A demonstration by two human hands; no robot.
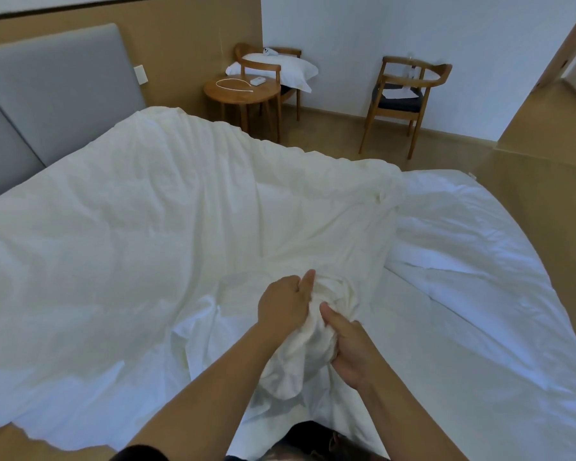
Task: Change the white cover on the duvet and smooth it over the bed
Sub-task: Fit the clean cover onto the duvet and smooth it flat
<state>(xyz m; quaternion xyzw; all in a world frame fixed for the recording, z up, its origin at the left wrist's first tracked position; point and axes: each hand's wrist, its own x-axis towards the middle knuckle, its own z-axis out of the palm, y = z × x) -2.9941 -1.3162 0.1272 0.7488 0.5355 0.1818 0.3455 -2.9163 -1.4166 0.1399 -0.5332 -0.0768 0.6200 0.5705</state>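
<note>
**Both hands gather a wad of bedding at the near edge of the bed**

The left hand curls its fingers round the top of a bunched wad of cloth, with the thumb lying straight along it. The right hand grips the same wad from the other side, its thumb pressed into the folds. The wad rises at the middle of the near edge of the bed.

The cream duvet lies rumpled over the bed's left and middle, reaching the grey headboard. The brighter white cover lies on the bed's right part. I cannot tell which of the two the wad belongs to.

Beyond the bed's far side stand a round table, a chair carrying a pillow, and a second chair.
</note>
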